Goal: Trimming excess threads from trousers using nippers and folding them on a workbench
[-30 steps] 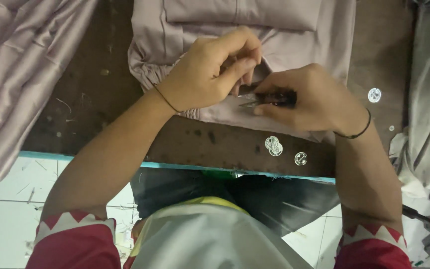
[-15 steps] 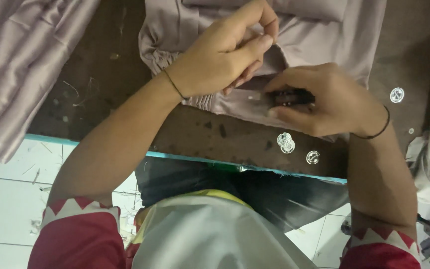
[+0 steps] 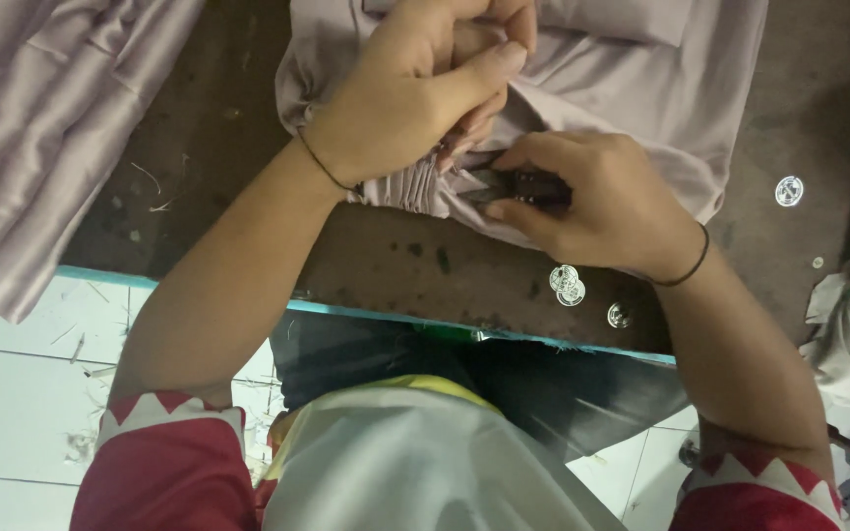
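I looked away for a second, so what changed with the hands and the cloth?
Little changed: the left hand shifted up the pale garment, bunching its gathered edge. The right hand still grips the small dark tool against it. The clear buttons stayed on the table.

dark tool (image 3: 533, 185) mostly hidden in right hand (image 3: 602, 202), garment (image 3: 632, 88) cut off above

— What's on the table (image 3: 395, 261)?
— A pale mauve garment (image 3: 641, 88), bunched into pleats near the front edge.
— And the tool?
— Small dark snips (image 3: 528, 185), lying flat against the pleated hem, mostly hidden.
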